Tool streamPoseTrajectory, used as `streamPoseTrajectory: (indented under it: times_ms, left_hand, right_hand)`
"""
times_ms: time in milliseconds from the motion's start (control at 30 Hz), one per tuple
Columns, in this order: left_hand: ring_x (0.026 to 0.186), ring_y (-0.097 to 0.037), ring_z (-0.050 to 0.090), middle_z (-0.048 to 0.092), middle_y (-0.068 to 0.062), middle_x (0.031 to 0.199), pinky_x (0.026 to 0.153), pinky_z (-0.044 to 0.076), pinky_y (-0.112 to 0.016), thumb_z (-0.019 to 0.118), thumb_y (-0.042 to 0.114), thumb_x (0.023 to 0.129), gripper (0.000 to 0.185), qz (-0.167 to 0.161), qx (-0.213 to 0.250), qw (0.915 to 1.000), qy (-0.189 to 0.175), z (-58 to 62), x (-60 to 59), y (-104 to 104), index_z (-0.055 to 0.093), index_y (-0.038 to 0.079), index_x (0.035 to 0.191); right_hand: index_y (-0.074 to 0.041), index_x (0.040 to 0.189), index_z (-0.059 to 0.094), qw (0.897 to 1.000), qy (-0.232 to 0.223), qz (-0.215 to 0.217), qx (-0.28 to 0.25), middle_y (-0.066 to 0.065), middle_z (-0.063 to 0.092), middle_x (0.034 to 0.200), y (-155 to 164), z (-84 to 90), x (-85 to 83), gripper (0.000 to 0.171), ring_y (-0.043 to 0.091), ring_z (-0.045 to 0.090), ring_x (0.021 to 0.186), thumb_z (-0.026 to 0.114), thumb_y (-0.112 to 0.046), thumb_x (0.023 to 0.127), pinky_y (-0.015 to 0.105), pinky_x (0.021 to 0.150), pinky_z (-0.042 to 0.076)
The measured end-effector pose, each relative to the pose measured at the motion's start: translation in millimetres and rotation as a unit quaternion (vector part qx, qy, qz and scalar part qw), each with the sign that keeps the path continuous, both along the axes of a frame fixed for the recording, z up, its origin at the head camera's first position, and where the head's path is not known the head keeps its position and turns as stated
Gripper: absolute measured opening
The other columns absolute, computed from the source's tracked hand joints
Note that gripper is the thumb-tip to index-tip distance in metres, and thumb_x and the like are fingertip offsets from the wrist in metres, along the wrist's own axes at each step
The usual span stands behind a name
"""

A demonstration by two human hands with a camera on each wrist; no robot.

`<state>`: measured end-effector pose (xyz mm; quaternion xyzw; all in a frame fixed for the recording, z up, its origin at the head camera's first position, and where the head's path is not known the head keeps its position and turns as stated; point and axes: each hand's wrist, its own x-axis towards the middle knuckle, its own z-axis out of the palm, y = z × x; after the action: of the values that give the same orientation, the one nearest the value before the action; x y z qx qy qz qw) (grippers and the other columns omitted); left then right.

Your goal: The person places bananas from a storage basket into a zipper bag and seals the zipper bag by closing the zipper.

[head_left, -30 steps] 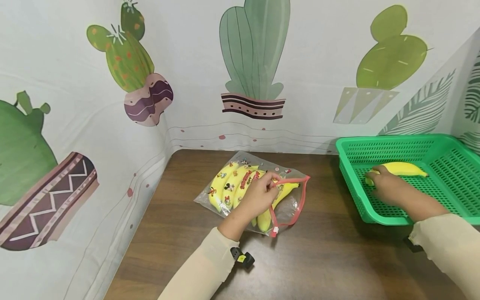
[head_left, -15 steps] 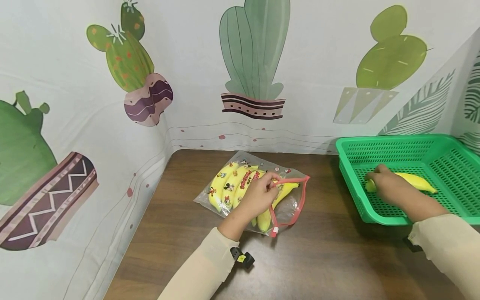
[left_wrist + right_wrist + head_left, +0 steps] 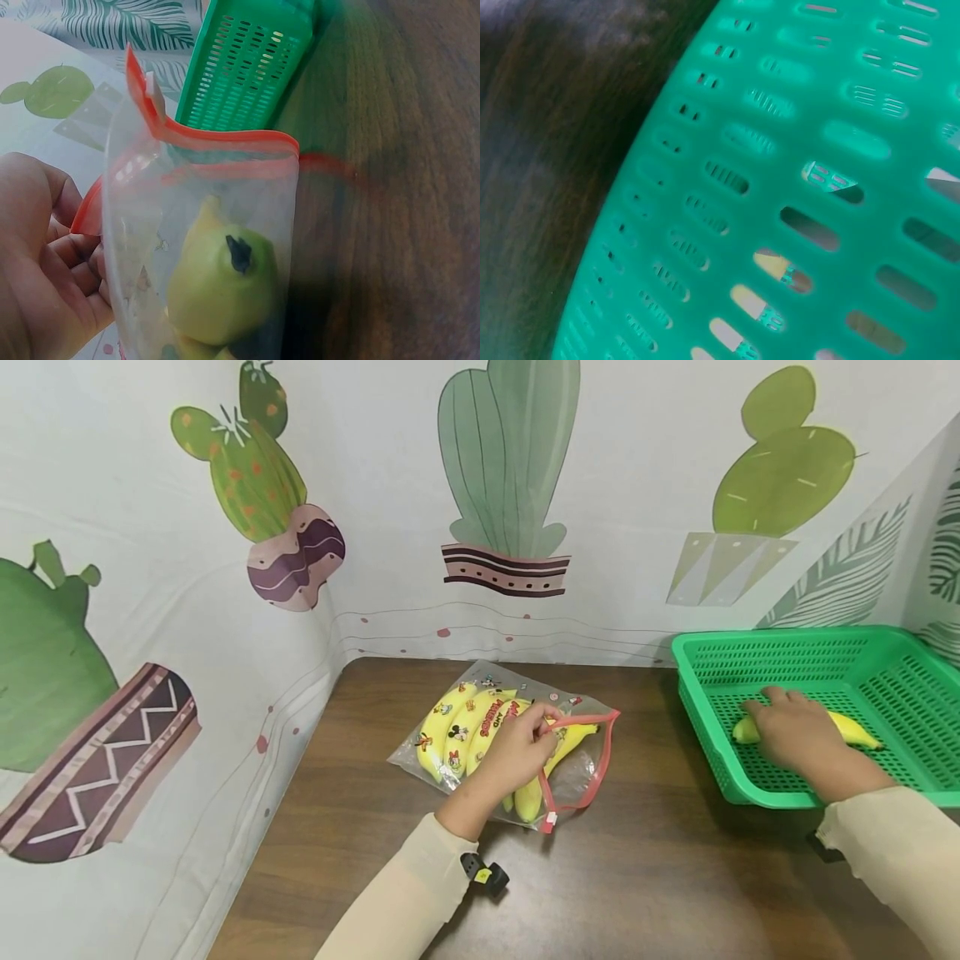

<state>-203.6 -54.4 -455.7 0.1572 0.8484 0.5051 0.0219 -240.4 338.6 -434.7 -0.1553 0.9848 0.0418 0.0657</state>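
R hand [image 3: 797, 737] lies w/ fingers curled over the banana [image 3: 851, 728] in the green basket [image 3: 911, 652], L hand [image 3: 513, 750] pinching the zip bag [image 3: 577, 768] rim on worktop; banana prob. light, bruisable, best held mid-body.

Banana [image 3: 851, 729]: has swung round inside the green basket [image 3: 911, 710]; a second ago it lay toward the far side with its tip pointing right, now it sits nearer on the basket floor, its right tip lower.
Right hand [image 3: 795, 737]: has shifted right and slightly nearer, now lying over the banana's middle, covering more of it than before.
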Motion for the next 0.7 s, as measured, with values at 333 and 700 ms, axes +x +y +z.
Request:
streamPoseTrajectory:
  times_ms: [333,700]
  left_hand:
    - [0.055,-0.007,0.042,0.049,0.005,0.069,0.05,0.035,-0.02,0.055,0.012,0.093,0.025,0.0,-0.003,1.0,0.001,0.1,0.0,0.5,0.063,0.015,0.116]
    - [0.057,-0.006,0.043,0.051,0.005,0.072,0.052,0.037,-0.02,0.055,0.013,0.093,0.025,-0.004,-0.008,0.9999,0.007,1.7,0.2,1.0,0.063,0.015,0.117]
  right_hand:
    - [0.014,0.136,0.05,0.998,-0.044,-0.024,0.025,0.048,0.044,0.129,5.9,-2.6,1.0,0.052,0.066,0.043,0.115,0.065,0.001,0.088,0.073,0.087,0.044]
    - [0.017,0.137,0.045,0.996,-0.082,-0.043,0.011,0.051,0.04,0.131,6.9,-4.4,-2.4,0.058,0.069,0.048,0.111,0.065,-0.013,0.091,0.071,0.079,0.048]
